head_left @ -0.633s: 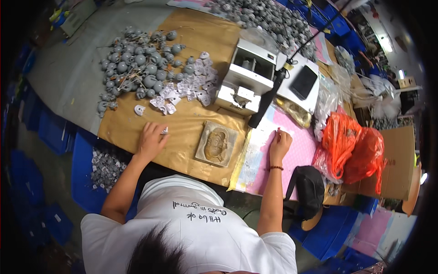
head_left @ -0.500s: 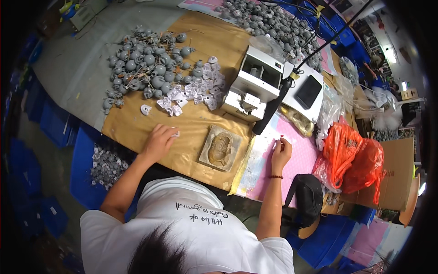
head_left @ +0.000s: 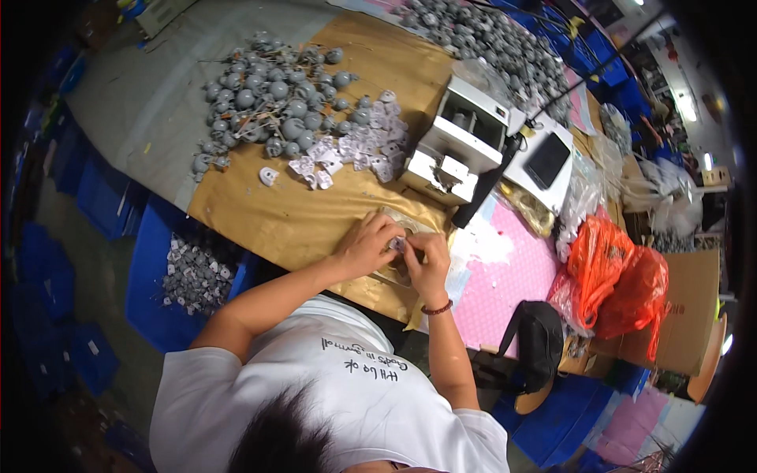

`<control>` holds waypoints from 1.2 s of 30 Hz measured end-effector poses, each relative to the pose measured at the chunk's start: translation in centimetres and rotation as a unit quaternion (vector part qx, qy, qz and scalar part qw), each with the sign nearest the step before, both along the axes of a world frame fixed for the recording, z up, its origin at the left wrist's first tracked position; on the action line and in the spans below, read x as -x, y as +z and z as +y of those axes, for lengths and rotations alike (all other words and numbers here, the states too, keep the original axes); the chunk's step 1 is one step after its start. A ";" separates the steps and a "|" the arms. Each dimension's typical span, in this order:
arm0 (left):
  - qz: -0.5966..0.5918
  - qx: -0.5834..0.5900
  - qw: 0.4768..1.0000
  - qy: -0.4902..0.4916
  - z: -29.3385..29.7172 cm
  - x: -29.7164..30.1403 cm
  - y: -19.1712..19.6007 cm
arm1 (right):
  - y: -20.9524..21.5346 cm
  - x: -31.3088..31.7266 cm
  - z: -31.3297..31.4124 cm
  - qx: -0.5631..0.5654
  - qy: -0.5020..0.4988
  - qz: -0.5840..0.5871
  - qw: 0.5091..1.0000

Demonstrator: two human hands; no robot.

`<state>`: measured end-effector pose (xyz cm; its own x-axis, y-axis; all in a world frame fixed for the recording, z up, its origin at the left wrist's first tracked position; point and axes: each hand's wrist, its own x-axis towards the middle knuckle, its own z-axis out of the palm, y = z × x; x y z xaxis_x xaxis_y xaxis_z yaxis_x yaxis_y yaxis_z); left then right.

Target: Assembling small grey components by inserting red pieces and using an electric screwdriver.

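Both of my hands meet over a tan moulded block (head_left: 392, 273) on the brown-covered table. My left hand (head_left: 367, 244) is closed, pinching a small pale plastic piece (head_left: 397, 244) that resembles the loose ones in the pile. Against the other side of that piece, my right hand (head_left: 428, 258) has its fingertips pressed together. Anything tiny between the right fingers is too small to make out. The hands cover most of the block, so its hollow is largely hidden.
Beyond my hands lie pale plastic pieces (head_left: 359, 150) and grey balls with wires (head_left: 272, 106). A white machine (head_left: 456, 138) stands ahead, with a dark phone (head_left: 547, 160) to its right. Red bags (head_left: 601, 268) and a black bag (head_left: 540, 339) sit right; a blue bin (head_left: 158, 292) is left.
My left hand has moved right, carrying the pale piece to above the block. My right hand has come left from the pink mat to meet it. The view has shifted slightly.
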<state>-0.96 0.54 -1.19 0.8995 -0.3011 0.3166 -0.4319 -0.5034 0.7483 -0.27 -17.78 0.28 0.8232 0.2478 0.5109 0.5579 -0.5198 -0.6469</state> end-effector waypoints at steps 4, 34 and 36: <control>0.027 0.034 0.999 -0.028 1.3 -0.9 0.1 | -0.6 0.5 0.6 0.094 0.033 -0.040 0.994; 0.286 0.296 0.888 -0.207 5.2 -6.2 12.5 | 8.7 -2.0 1.2 -0.069 0.037 0.018 0.997; 0.390 0.344 0.819 -0.241 4.0 -4.5 10.3 | 7.2 -1.0 0.8 -0.117 0.064 0.177 0.975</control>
<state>3.52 4.55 9.11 0.7376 -0.6731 -0.0541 0.2895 0.2428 0.9259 0.73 -16.99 7.46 0.9281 0.2704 0.2559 0.3294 -0.2756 -0.9031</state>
